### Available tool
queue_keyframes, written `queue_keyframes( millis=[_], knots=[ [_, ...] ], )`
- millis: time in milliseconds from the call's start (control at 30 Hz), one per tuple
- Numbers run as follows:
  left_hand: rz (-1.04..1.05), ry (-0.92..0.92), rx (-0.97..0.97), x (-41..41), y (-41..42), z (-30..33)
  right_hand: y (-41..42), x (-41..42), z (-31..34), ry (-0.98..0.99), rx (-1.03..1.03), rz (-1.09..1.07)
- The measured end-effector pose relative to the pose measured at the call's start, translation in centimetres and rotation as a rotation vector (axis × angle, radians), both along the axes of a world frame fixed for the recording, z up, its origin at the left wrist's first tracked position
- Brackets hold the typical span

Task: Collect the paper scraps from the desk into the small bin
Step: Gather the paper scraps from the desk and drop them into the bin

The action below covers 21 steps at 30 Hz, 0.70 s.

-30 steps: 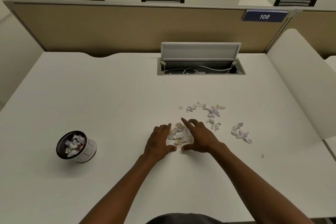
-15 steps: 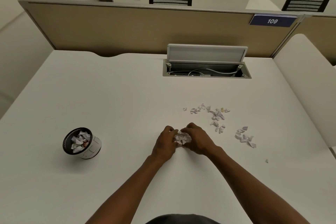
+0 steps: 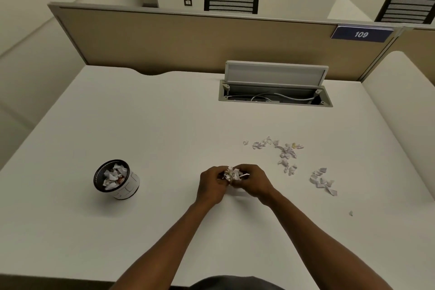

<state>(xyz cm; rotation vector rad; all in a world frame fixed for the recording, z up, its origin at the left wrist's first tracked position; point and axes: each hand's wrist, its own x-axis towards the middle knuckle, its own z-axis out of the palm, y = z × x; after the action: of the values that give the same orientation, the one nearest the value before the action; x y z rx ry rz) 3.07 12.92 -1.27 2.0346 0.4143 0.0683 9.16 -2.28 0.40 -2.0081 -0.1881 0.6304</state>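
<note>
My left hand [image 3: 211,185] and my right hand [image 3: 254,182] are pressed together at the middle of the white desk [image 3: 164,129], both closed around a bunch of paper scraps [image 3: 231,174] that sticks out between the fingers. The small bin [image 3: 116,179], white with a black mesh rim, stands to the left of my hands and holds several scraps. Loose scraps [image 3: 286,152] lie scattered to the right of my hands. A smaller cluster of scraps [image 3: 321,181] lies farther right, and one tiny scrap [image 3: 351,213] sits alone near the right edge.
An open cable tray [image 3: 275,96] with its lid raised is set into the desk at the back. A tan partition [image 3: 188,40] with a blue "109" label [image 3: 361,34] closes the far side. A white side panel [image 3: 400,106] borders the right.
My hands went from flat and spread around a scrap pile to closed together on it. The gathered bunch is now held between both hands, slightly off the desk.
</note>
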Motion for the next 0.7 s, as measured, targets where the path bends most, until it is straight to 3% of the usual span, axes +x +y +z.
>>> queue_keyframes(
  millis=[400, 533, 700],
  knots=[
    [0.213, -0.165, -0.211, -3.0, 6.4, 6.4, 6.7, 0.0, 5.2, 0.223, 0.462, 0.113],
    [0.312, -0.232, -0.214, -4.6, 9.8, 8.4, 11.0, -0.1, 7.3, 0.317, 0.508, 0.168],
    [0.431, -0.299, -0.196, -7.1, 14.0, 10.1, 17.1, -1.0, 9.2, 0.281, 0.479, 0.312]
  ],
)
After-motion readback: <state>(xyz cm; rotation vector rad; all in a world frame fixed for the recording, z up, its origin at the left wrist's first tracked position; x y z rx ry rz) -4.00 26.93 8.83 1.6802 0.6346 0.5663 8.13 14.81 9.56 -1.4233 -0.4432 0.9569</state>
